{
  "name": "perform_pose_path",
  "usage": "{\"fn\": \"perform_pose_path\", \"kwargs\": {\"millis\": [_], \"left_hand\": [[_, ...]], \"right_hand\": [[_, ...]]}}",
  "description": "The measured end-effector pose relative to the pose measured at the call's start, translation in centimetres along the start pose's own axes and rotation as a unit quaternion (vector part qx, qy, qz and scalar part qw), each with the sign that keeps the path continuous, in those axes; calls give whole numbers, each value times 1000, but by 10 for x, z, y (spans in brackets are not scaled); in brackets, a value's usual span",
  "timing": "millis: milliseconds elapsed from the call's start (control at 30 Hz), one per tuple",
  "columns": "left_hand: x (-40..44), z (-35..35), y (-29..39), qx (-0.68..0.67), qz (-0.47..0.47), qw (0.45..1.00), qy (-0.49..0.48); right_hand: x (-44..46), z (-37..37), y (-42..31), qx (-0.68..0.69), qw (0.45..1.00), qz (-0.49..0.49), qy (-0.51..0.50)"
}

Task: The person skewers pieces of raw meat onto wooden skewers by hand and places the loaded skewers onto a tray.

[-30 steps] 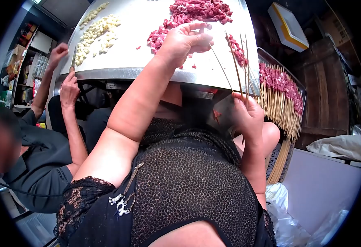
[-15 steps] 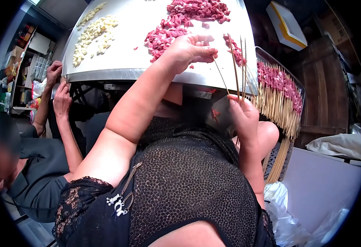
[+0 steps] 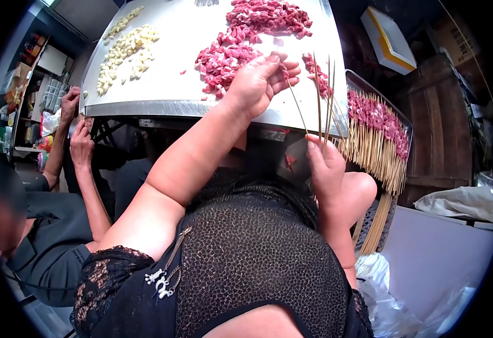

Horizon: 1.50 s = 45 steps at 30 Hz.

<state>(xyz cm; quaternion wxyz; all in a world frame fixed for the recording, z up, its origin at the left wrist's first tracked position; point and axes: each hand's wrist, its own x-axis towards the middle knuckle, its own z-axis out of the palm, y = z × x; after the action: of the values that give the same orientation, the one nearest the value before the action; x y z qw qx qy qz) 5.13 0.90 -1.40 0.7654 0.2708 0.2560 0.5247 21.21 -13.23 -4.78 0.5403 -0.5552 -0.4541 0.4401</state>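
My right hand (image 3: pixel 327 172) is closed round several thin bamboo skewers (image 3: pixel 319 101) that stand up out of the fist. One skewer (image 3: pixel 298 110) leans away toward my left hand (image 3: pixel 260 84), with a small piece of red meat (image 3: pixel 284 71) at its upper end. The fingers of my left hand curl about that piece, partly extended, above the table's near edge. Just beyond lies a heap of cut raw meat (image 3: pixel 224 62), and a smaller strip of meat pieces (image 3: pixel 317 73) lies behind the upright skewers.
A white-topped table (image 3: pixel 167 73) with a metal edge carries peeled garlic cloves (image 3: pixel 125 56) at left. To the right, a tray (image 3: pixel 408 127) holds rows of loaded meat skewers (image 3: pixel 379 121); bare skewers (image 3: pixel 377 225) lie below. Another person's hands (image 3: pixel 81 141) are at the table's left corner.
My left hand has shifted slightly down, its fingers looser, and meat now shows on the skewer's end. The right hand has moved a little left with its skewers.
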Motion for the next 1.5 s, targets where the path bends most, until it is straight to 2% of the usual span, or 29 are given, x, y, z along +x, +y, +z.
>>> {"fn": "perform_pose_path", "kwargs": {"millis": [167,233,267,367,400,500,600,667,700,733,767,800,833,867,900,967,1033,1100,1133,1200,1233,1267,1367,1400,1467,1500], "left_hand": [[-5,0,-1,-30,-20,999,-8],[-6,-1,-1,-9,-23,999,-19],[-7,-1,-3,-9,-22,1000,-19],[-9,0,-12,-5,-37,999,-12],[-10,0,-16,-7,-40,999,-14],[-15,1,-26,9,-45,999,-20],[-26,6,-40,26,-96,995,-18],[-34,6,-45,41,-140,986,-87],[-34,9,-37,141,-131,977,-94],[-31,10,-26,240,-120,958,-100],[-11,-7,-19,426,-4,893,-142],[-1,-9,-2,581,123,799,-98],[15,-20,12,660,229,712,-75],[22,-25,27,688,224,688,-49],[19,-15,44,750,109,652,0],[40,-38,45,772,86,630,-2],[43,-35,47,809,69,583,-27],[44,-27,51,868,79,478,-108],[42,-24,54,868,80,477,-109],[39,-21,61,782,42,618,-68],[44,-30,61,748,75,657,-56],[54,-47,58,672,113,730,-47],[39,-32,64,555,82,828,16],[35,-28,63,556,84,827,18],[32,-23,63,413,43,909,28],[31,-20,62,359,36,933,15]], "right_hand": [[2,-3,3,-78,995,-58,13],[8,-7,9,-165,966,-196,32],[7,-8,9,-164,966,-197,31],[0,-2,-4,-26,999,-29,-3],[0,-2,-4,-25,999,-29,-5],[0,0,-2,108,991,73,-4],[7,1,-6,128,989,67,-20],[16,2,-9,165,984,57,-23],[20,0,-6,153,987,44,-17],[22,-2,-4,141,989,32,-12],[22,-4,-5,141,989,33,-11],[22,-5,-7,133,991,29,-5],[21,-6,-8,125,992,25,1],[19,-6,-7,124,992,25,1],[17,-7,-3,118,993,22,3],[13,-5,-2,130,991,33,2],[10,-5,-2,141,989,43,-9],[7,-4,-1,151,987,53,-20],[7,-4,-2,149,987,54,-19],[7,-5,-3,146,988,55,-17],[7,-6,-3,146,988,54,-15],[7,-7,-4,146,988,57,-14],[6,-8,-2,139,988,59,-23],[7,-7,-1,133,989,56,-32],[9,-5,-3,127,989,62,-37],[9,-4,-5,119,990,69,-39]]}}
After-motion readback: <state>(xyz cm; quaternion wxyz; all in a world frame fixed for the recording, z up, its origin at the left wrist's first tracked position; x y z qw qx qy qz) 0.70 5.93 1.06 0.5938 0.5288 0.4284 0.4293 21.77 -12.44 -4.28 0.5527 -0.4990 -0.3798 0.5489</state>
